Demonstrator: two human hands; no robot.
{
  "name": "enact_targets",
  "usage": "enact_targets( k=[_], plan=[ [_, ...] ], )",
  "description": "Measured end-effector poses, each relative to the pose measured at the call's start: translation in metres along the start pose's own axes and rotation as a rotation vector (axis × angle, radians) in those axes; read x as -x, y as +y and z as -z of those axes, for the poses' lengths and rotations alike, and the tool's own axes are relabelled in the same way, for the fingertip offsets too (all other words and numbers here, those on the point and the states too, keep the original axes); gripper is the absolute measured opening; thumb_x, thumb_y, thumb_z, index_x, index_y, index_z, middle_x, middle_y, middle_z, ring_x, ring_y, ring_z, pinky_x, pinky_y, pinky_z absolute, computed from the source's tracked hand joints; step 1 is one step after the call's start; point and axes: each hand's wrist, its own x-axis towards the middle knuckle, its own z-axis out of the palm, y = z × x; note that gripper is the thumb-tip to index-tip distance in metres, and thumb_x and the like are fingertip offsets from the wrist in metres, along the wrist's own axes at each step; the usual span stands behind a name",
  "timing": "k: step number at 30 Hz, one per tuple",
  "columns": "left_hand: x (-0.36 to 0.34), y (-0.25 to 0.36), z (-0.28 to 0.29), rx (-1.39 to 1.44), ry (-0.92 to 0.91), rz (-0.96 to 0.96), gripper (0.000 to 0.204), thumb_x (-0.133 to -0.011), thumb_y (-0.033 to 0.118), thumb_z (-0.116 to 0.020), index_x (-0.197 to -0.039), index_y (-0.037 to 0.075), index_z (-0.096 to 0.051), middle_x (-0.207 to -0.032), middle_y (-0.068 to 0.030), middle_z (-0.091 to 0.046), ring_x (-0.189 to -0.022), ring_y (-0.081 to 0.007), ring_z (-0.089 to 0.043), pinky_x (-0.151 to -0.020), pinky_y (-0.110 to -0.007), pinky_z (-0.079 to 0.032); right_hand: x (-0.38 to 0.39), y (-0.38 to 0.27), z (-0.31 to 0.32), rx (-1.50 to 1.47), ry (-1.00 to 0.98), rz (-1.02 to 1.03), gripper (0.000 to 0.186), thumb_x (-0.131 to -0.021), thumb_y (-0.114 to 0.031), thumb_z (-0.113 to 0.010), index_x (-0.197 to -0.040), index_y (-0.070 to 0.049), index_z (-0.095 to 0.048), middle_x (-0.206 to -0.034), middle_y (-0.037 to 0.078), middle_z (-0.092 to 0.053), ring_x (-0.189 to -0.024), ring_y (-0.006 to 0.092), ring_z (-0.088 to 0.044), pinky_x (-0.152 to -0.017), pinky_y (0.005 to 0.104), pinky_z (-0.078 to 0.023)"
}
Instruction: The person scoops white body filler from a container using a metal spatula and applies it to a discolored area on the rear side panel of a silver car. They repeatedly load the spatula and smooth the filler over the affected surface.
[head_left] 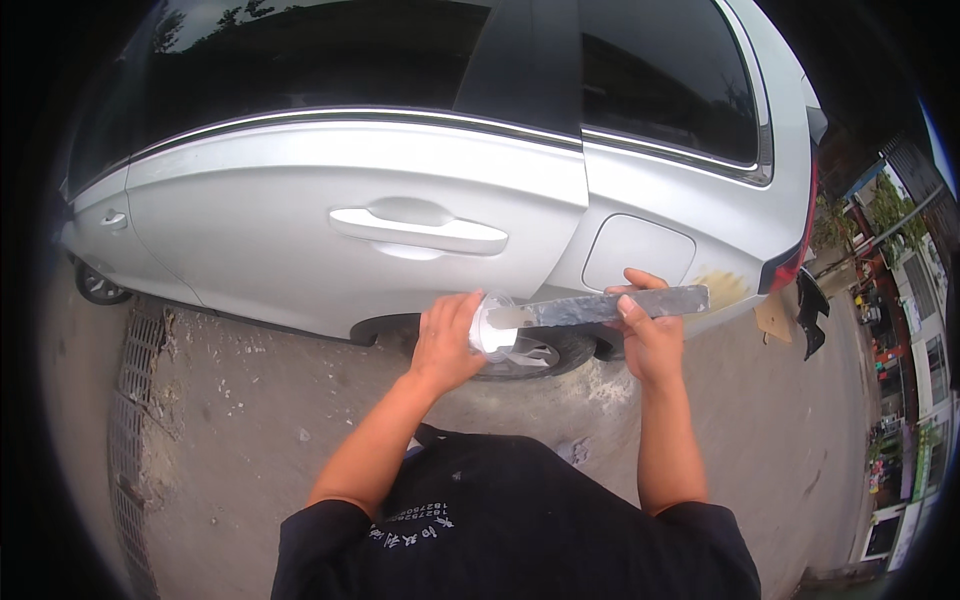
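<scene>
My left hand [450,340] is closed around a small white tub [497,333] with a clear rim or lid, held in front of the car's lower side. In my right hand [652,335] is a long flat grey bar [575,311], smudged on its surface, gripped between thumb and fingers near its right end. Its narrow left end reaches over the tub's opening; whether it touches the contents I cannot tell. Just behind, the silver car's rear panel [650,190] carries a yellowish, dull patch [728,287] to the right of the fuel flap [638,252].
The rear wheel [535,357] sits below my hands. A drain grate [135,400] runs along the concrete ground [270,400] at left. A black bent car part [811,312] and a piece of cardboard [772,320] lie behind the car at right.
</scene>
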Motion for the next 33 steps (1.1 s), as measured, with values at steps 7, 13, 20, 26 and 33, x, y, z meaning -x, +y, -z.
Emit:
enact_targets(
  k=[7,13,20,26,33],
  plan=[
    [0.003,-0.030,0.019,0.168,-0.106,0.076,0.090,-0.064,0.016,-0.080,-0.142,0.004,-0.037,-0.131,-0.0168,-0.051,-0.123,-0.0353,-0.047,-0.102,-0.046,-0.037,0.005,0.008,-0.017,-0.113,0.158,-0.070,0.044,-0.089,-0.004,-0.062,-0.129,0.002,-0.046,-0.103,0.017,-0.066,-0.085,0.0217,-0.068,-0.069,0.0333,-0.061],
    [-0.004,-0.031,0.027,0.272,-0.114,0.180,0.089,-0.066,0.016,-0.080,-0.141,0.001,-0.035,-0.133,-0.0209,-0.050,-0.124,-0.0378,-0.048,-0.105,-0.044,-0.039,0.006,0.007,-0.012,-0.176,0.222,-0.030,0.042,-0.090,-0.004,-0.060,-0.129,0.003,-0.046,-0.104,0.018,-0.066,-0.085,0.0227,-0.068,-0.070,0.0341,-0.061],
    [-0.008,-0.016,0.025,0.308,-0.053,0.307,0.088,-0.066,0.017,-0.081,-0.140,0.000,-0.035,-0.131,-0.0196,-0.053,-0.124,-0.0330,-0.052,-0.104,-0.040,-0.042,0.006,0.021,0.011,-0.313,0.239,-0.049,0.041,-0.091,-0.005,-0.060,-0.129,0.001,-0.047,-0.106,0.017,-0.065,-0.090,0.0236,-0.068,-0.071,0.0345,-0.061],
    [-0.011,0.007,0.030,0.371,-0.033,0.387,0.085,-0.069,0.024,-0.082,-0.137,-0.001,-0.038,-0.128,-0.0210,-0.055,-0.121,-0.0338,-0.055,-0.101,-0.040,-0.044,0.007,0.040,0.032,-0.418,0.175,-0.067,0.041,-0.092,-0.006,-0.059,-0.131,-0.003,-0.047,-0.109,0.014,-0.064,-0.097,0.0231,-0.066,-0.079,0.0372,-0.059],
    [-0.007,0.015,0.025,0.389,-0.070,0.443,0.086,-0.069,0.026,-0.082,-0.136,-0.001,-0.036,-0.127,-0.0217,-0.056,-0.118,-0.0340,-0.056,-0.099,-0.040,-0.045,0.014,0.051,0.044,-0.431,0.168,-0.025,0.045,-0.091,-0.006,-0.062,-0.132,0.000,-0.044,-0.110,0.016,-0.064,-0.096,0.0236,-0.066,-0.080,0.0372,-0.058]
  ],
)
